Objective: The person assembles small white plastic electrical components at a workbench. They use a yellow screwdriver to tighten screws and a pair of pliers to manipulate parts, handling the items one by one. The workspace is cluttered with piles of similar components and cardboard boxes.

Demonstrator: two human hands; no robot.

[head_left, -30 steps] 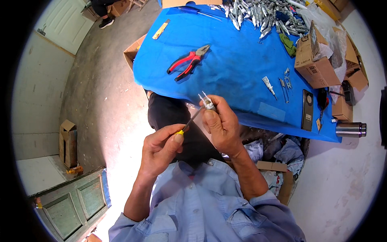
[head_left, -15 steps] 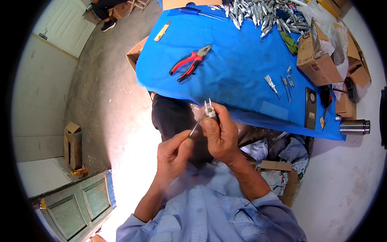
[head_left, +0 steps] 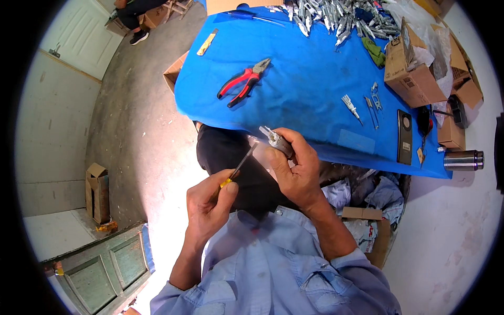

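Note:
My left hand (head_left: 210,205) grips a small screwdriver (head_left: 240,167) with a yellow handle, its thin shaft pointing up and to the right. My right hand (head_left: 294,170) holds a small metal part (head_left: 273,139), grey with a pale tip, just past the screwdriver's tip. Both hands are raised in front of my chest, at the near edge of a table with a blue cover (head_left: 310,89). Whether the tip touches the part is too small to tell.
On the blue cover lie red-handled pliers (head_left: 244,81), a pile of several metal parts (head_left: 341,18), small loose parts (head_left: 362,105), a black flat device (head_left: 405,136) and cardboard boxes (head_left: 415,68). A steel bottle (head_left: 463,160) lies at its right edge. Boxes stand on the concrete floor (head_left: 97,191).
Both hands have stayed together with the screwdriver and the part. The view shifted slightly, and the hands now sit a little lower, nearer my chest.

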